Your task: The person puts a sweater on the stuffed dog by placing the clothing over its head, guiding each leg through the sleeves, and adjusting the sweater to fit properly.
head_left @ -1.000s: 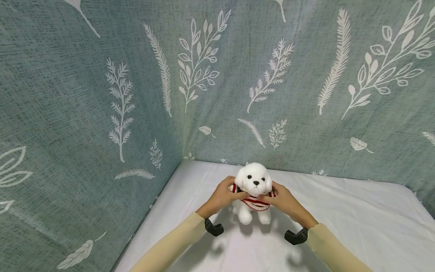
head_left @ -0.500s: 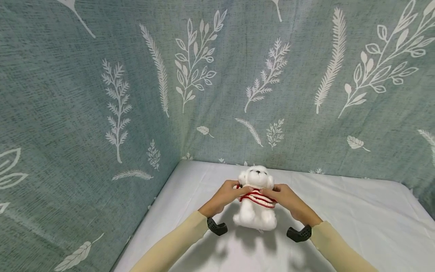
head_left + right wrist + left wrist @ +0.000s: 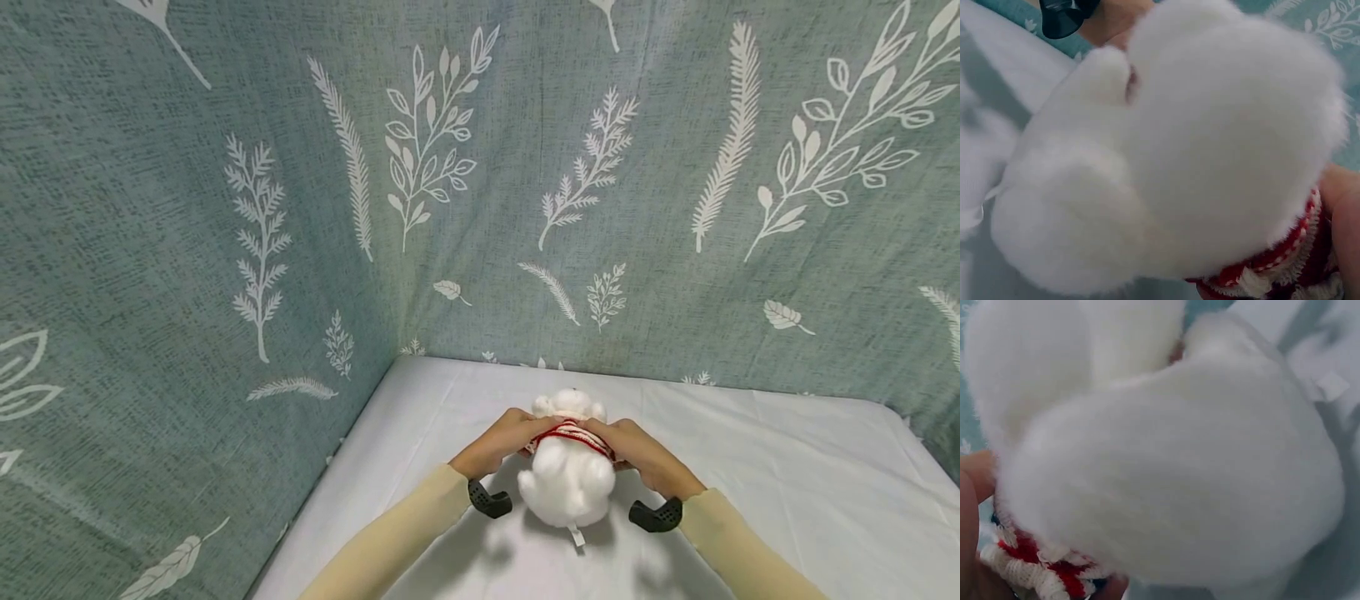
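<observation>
A white plush dog (image 3: 566,487) in a red-and-white knitted sweater (image 3: 573,434) is tipped back, its head away from me and its underside and legs toward me. My left hand (image 3: 506,440) grips its left side in the head view, thumb across the sweater. On the opposite side my right hand (image 3: 637,450) holds it the same way. A small white tag (image 3: 577,537) hangs from its rear end. White fur (image 3: 1172,481) fills most of the left wrist view, and knitted trim (image 3: 1272,269) shows low in the right wrist view. The dog's face is mostly hidden.
A white sheet (image 3: 750,467) covers the surface under the dog. Grey-green leaf-print cloth (image 3: 480,208) stands as a wall behind and along the left. Black wrist devices (image 3: 490,500) sit at both wrists, below cream sleeves.
The dog was upright facing me, then both hands tipped its head backward, so its belly and rear now face me and the tag shows. Both hands kept their hold.
</observation>
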A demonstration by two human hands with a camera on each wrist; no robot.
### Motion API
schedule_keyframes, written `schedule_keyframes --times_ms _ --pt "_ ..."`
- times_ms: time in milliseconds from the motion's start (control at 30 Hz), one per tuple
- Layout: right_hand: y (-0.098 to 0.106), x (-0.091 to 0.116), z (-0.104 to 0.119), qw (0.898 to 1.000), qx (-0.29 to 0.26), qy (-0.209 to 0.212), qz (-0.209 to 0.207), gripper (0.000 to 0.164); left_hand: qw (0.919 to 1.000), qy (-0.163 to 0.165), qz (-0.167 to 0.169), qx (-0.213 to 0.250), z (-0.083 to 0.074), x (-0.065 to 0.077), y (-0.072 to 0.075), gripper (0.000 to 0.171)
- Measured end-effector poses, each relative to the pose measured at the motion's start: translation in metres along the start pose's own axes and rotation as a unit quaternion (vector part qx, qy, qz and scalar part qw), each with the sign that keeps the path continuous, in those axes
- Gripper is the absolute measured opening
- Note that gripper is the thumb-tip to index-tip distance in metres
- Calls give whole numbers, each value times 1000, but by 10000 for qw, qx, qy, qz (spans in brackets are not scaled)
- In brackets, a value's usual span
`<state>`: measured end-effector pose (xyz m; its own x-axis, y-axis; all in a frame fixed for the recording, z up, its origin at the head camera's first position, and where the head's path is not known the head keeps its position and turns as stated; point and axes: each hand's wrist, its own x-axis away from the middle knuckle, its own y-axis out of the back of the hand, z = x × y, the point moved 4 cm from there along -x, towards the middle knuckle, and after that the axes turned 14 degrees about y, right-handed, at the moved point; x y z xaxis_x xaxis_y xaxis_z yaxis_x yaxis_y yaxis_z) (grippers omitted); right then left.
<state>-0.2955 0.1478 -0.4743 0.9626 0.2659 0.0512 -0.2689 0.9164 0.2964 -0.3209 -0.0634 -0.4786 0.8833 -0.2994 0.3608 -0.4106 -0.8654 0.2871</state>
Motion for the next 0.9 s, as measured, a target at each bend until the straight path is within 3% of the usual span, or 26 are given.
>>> schedule_keyframes --times_ms 333,667,800,900 --pt "-4 -2 -16 9999 -84 -86 34 54 9993 356 39 -141 13 -8 0 48" --pt "-3 -4 -17 9998 26 178 -25 53 9978 387 -337 -409 14 -8 8 47" --pt "2 -3 -17 9974 580 299 -319 57 9949 341 -652 -689 13 -3 14 44" --pt "8 0 -14 9907 1163 455 -539 65 9934 25 -791 -831 9 1 18 37"
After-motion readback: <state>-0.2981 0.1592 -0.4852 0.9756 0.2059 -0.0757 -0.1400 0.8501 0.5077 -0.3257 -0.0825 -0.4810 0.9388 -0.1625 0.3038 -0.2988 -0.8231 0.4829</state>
